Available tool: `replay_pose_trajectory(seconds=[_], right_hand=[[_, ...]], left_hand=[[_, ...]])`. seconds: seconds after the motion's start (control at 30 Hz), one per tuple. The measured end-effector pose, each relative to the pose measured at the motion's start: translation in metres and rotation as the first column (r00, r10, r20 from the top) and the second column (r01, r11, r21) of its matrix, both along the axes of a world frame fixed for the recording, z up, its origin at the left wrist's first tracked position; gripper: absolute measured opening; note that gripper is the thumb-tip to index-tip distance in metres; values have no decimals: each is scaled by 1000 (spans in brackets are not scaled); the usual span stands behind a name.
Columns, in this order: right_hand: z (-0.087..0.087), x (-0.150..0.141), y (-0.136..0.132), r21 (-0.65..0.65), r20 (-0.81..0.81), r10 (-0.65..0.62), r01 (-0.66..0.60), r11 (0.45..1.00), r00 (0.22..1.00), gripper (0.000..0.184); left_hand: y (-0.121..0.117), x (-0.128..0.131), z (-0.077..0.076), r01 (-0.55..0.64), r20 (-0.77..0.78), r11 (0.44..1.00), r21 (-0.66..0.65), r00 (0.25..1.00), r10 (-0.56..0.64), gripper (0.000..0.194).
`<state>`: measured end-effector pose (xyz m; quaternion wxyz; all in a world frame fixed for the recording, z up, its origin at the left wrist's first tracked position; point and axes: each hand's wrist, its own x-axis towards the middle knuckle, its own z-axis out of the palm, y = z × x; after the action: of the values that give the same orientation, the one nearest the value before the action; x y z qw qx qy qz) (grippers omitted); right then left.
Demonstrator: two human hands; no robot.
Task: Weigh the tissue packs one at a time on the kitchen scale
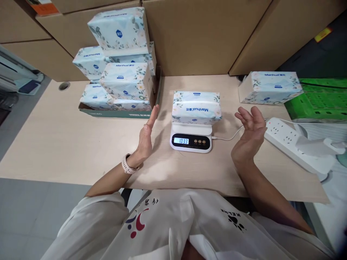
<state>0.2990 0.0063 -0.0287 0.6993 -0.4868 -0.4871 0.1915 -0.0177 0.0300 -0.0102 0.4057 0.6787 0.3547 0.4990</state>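
A tissue pack (196, 107) printed with blue letters lies on a small white scale (191, 139) whose display reads 1033. My left hand (146, 135) stands on edge to the left of the scale, fingers stretched out, holding nothing. A watch is on that wrist. My right hand (249, 131) hovers to the right of the scale, fingers apart and curled a little, empty. Neither hand touches the pack.
Several tissue packs (121, 65) are stacked in a shallow green tray (114, 112) at the back left. Another tissue pack (269, 86) lies at the back right. A white power strip (290, 142) lies at the right beside a green crate (322, 99). Cardboard boxes (195, 36) line the back.
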Motion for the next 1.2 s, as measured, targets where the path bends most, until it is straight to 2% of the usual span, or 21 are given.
replay_pose_trajectory(seconds=[0.37,0.6,1.2], right_hand=[[11,-6,1,44,-94,-34,38,998,995,56],[12,-8,0,38,-128,-31,36,999,991,56],[12,-10,0,-68,-108,-66,59,996,992,61]], left_hand=[[2,4,2,-28,50,998,-63,998,31,70],[3,7,3,-57,99,994,-89,993,66,71],[3,8,2,-32,102,992,-124,994,45,73]])
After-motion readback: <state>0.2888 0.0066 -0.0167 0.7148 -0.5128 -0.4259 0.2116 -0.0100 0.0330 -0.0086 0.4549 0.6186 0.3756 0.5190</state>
